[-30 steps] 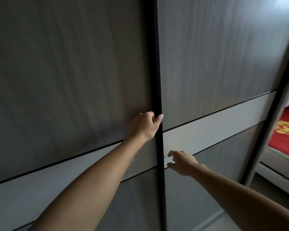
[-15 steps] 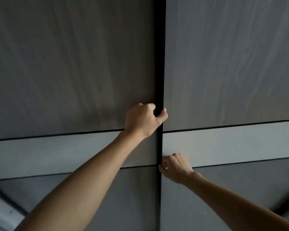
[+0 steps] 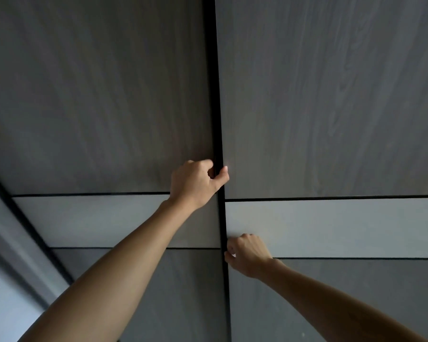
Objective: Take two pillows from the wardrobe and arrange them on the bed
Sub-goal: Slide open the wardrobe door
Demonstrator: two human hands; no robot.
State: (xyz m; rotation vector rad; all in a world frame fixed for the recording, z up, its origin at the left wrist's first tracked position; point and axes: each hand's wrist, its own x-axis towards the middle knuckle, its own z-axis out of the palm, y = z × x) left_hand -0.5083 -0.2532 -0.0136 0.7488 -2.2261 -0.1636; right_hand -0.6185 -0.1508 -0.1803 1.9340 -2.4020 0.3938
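Observation:
The wardrobe fills the view with two grey wood-grain sliding doors, a left door [image 3: 97, 107] and a right door [image 3: 331, 107], each crossed by a pale band. They meet at a black vertical edge strip [image 3: 216, 95]. My left hand [image 3: 195, 183] grips that strip at mid height, fingers curled into the gap and thumb on the right door. Lower down, my right hand [image 3: 248, 255] has its fingertips hooked on the right door's edge at the strip. Both doors are closed. No pillows or bed are in view.
The wardrobe's dark side frame [image 3: 27, 230] runs diagonally at the lower left, with a pale wall [image 3: 3, 292] beyond it.
My view swung left, so the red bed at the right left the frame. My right hand moved from open near the right door onto its edge and closed there. My left hand kept its grip.

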